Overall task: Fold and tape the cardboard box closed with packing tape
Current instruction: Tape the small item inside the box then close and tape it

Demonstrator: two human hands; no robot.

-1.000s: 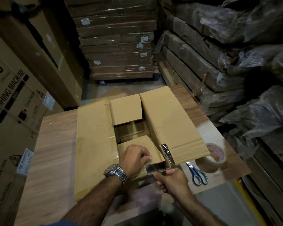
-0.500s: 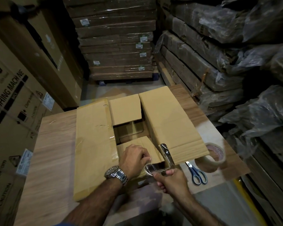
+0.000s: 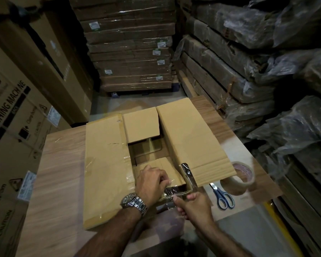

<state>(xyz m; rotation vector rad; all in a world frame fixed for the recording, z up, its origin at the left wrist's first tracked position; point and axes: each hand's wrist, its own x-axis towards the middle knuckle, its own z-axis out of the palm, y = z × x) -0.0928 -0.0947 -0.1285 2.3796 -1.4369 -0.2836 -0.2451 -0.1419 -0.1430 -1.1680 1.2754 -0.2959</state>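
The cardboard box (image 3: 104,164) sat open at the middle of the bench (image 3: 59,173). At its near edge the right grip (image 3: 195,206) pinched a clear tape strip (image 3: 174,191); the left grip (image 3: 150,180), curled, seemingly held its other end.

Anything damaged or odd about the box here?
Yes. The left flap bears wrinkled old tape along its inner edge and a small tear. The tape strip at the near edge looks crumpled.
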